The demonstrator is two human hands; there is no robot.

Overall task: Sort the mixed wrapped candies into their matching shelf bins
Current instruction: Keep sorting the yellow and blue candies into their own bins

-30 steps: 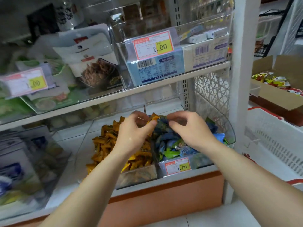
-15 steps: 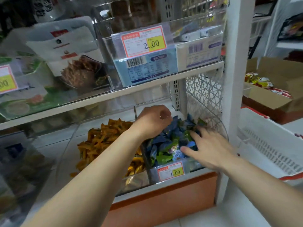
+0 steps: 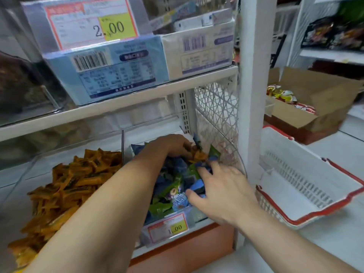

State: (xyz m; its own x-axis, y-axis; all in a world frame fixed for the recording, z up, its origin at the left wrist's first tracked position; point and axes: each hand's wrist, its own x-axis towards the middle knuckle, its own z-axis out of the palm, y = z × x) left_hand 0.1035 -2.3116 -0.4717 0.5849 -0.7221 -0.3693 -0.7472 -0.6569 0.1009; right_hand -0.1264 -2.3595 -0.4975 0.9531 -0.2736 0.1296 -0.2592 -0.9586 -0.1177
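Note:
Two clear bins sit side by side on the lower shelf. The left bin holds a heap of orange wrapped candies (image 3: 74,184). The right bin (image 3: 189,219), with a 1.00 price tag, holds blue and green wrapped candies (image 3: 173,186) and a few stray orange candies (image 3: 199,155) at the back. My left hand (image 3: 173,144) reaches across into the back of the right bin, its fingers curled on those orange candies. Spread flat over the blue and green candies, my right hand (image 3: 222,192) lies near the bin's front right.
A white shelf post (image 3: 254,95) and a lattice side panel (image 3: 216,115) close off the right of the bin. To the right stand a white basket with a red rim (image 3: 307,194) and a cardboard box (image 3: 315,91) of snack packs. The shelf above carries boxes (image 3: 110,75).
My left hand has dropped from above the bins into the back of the right bin, onto orange candies. My right hand stays spread on the blue and green candies. The view has moved closer.

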